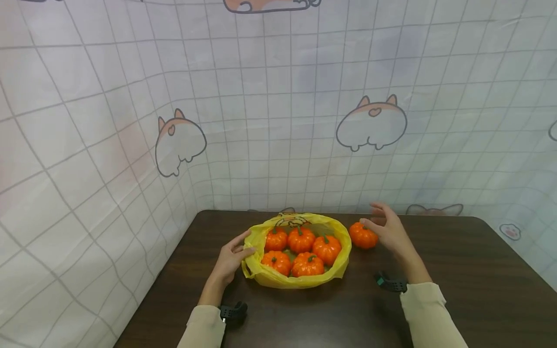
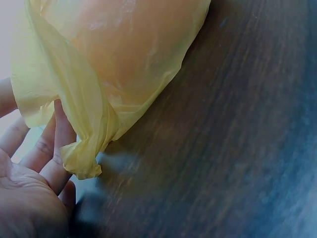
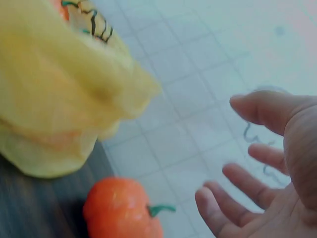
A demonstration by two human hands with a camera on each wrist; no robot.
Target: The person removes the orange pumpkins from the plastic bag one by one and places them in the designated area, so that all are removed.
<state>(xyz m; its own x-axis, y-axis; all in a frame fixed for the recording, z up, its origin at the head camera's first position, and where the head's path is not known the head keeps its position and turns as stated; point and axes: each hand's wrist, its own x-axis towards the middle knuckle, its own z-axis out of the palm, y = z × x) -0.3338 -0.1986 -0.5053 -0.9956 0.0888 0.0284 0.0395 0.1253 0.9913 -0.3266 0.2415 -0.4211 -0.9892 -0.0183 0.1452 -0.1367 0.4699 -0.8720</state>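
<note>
A yellow plastic bag (image 1: 300,282) sits on the table with its mouth spread wide, several small orange pumpkins (image 1: 301,239) inside it. My left hand (image 1: 228,258) is at the bag's left side, thumb and forefinger apart at the rim. Up close in the left wrist view, its fingers (image 2: 42,148) lie loosely extended against the yellow plastic, some tips hidden behind it. One more pumpkin (image 1: 363,236) with a green stem stands outside, right of the bag. Over and beside that pumpkin hovers my right hand (image 1: 388,231), fingers spread and holding nothing.
Under everything is a dark wood-grain table (image 1: 461,270). A white grid-patterned cloth (image 1: 287,121) with cartoon animal prints hangs behind the table and along its left side. Each wrist wears a black strap (image 1: 233,311).
</note>
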